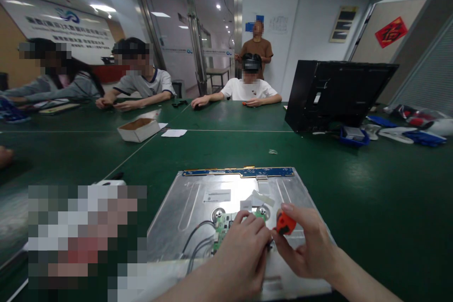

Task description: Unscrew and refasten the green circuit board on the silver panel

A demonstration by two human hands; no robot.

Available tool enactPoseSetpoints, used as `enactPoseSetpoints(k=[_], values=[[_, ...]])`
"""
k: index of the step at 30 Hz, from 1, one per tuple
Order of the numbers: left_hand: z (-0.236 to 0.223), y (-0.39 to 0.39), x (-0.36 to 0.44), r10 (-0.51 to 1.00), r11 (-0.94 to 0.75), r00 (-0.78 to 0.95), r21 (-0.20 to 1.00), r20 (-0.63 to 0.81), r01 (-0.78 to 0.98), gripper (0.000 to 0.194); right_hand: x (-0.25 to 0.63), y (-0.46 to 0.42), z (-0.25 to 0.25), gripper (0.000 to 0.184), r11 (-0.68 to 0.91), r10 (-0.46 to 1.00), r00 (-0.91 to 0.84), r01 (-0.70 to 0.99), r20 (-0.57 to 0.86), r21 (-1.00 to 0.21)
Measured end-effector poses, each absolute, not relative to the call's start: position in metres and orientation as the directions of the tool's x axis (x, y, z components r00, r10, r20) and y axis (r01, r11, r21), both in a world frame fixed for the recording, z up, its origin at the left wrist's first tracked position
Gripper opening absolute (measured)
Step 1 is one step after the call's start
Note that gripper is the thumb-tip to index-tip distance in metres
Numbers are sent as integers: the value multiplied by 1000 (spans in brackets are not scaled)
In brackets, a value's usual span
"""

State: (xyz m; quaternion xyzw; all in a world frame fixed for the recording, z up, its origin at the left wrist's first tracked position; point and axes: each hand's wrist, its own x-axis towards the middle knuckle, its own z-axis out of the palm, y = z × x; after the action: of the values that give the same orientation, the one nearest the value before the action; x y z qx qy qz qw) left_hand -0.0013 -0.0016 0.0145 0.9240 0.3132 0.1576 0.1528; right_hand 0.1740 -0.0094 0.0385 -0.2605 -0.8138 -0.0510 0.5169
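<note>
A flat metal display panel point(191, 198) lies on the green table in front of me, with a blue circuit strip point(237, 172) along its far edge. On the panel sits a green circuit board point(221, 226) with dark cables point(198, 233) running off its left side. My left hand point(244, 245) rests over this board with its fingers curled; its fingertips are partly hidden. Just to its right, my right hand point(307, 240) grips the orange-and-black handle of a screwdriver point(286, 223) between thumb and fingers. The screwdriver's tip is hidden near my left fingers.
A black monitor housing point(339, 96) stands at the back right, beside a blue tray point(354, 136) and packets. A white open box point(138, 130) and paper point(174, 133) lie at the back left. Several people sit around the table; one stands behind. The near left is blurred by pixelation.
</note>
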Motion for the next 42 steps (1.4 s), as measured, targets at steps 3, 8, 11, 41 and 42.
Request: enactPoseSetpoints(k=[3, 8, 11, 41, 42], values=[[14, -2, -2, 625, -758, 754, 386, 202, 525, 18, 174, -8, 39, 54, 860, 355, -332, 482, 874, -166], [13, -2, -2, 623, -757, 757, 393, 195, 522, 17, 174, -10, 40, 53, 861, 377, -337, 472, 863, -191], [13, -2, -2, 618, -762, 761, 389, 197, 518, 15, 175, -11, 43, 54, 867, 387, -345, 452, 855, -210], [19, 0, 0, 625, -754, 766, 372, 154, 541, 19, 177, -9, 34, 57, 843, 359, -300, 511, 884, -169], [19, 0, 0, 626, -753, 764, 373, 154, 542, 19, 177, -10, 34, 58, 842, 355, -297, 514, 886, -164]])
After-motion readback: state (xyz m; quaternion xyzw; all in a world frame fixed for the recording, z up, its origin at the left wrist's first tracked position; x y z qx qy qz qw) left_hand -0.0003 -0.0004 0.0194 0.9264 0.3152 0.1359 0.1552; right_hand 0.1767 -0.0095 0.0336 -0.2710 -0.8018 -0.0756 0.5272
